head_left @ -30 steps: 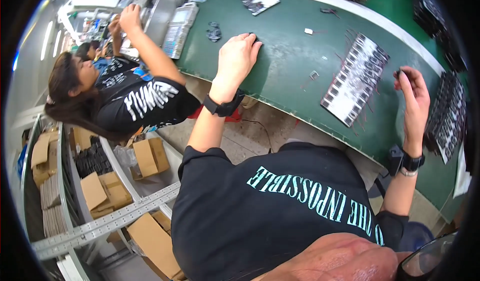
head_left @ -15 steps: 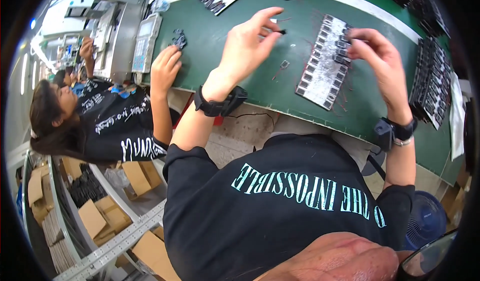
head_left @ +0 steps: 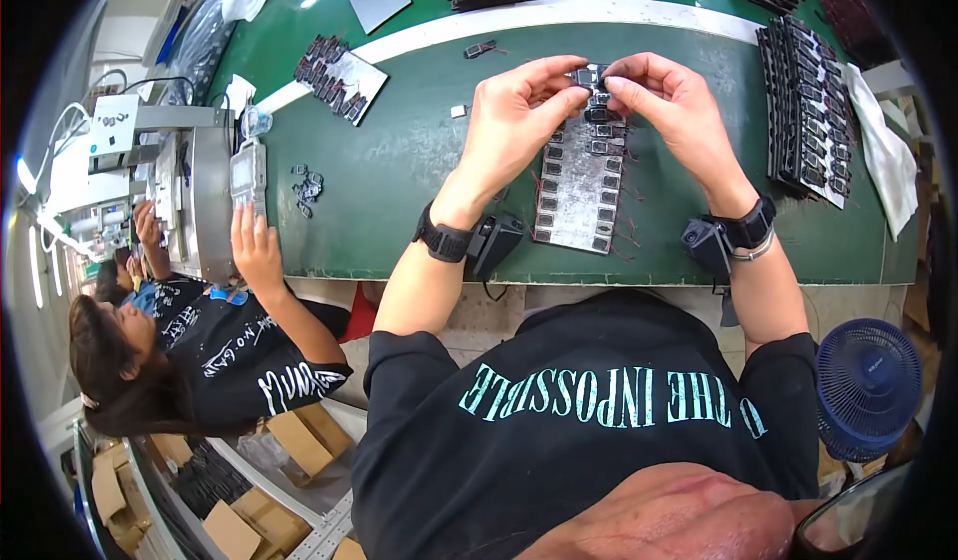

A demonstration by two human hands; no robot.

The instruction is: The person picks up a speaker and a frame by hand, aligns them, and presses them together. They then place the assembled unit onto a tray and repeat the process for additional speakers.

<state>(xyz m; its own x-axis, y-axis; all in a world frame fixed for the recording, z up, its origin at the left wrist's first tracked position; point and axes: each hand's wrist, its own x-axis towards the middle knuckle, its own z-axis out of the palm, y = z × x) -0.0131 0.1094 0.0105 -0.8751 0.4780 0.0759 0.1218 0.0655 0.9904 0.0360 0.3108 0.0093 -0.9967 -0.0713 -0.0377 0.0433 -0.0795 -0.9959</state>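
A long pale board (head_left: 579,199) lies on the green table, with small black rectangular parts with thin wires along both long edges. Over its far end my two hands meet. My left hand (head_left: 527,109) pinches a small black rectangular part (head_left: 587,77) between thumb and fingers. Close against it, my right hand (head_left: 671,103) has thumb and fingertips pressed together at the board's right edge; what they grip is too small to make out. Another black part (head_left: 599,116) shows below the fingertips. The hands hide part of the board's far end.
A loose wired part (head_left: 481,50) and a small white block (head_left: 458,112) lie left of my hands. Another filled board (head_left: 361,86) is farther left. Stacked boards (head_left: 806,111) stand at right beside a white cloth (head_left: 886,151). A co-worker's hand (head_left: 256,246) is near a grey keypad device (head_left: 247,179).
My left hand has moved right to meet my right hand over the board's far end. The view has shifted. The co-worker's hand has drawn back from the small cluster of black parts.
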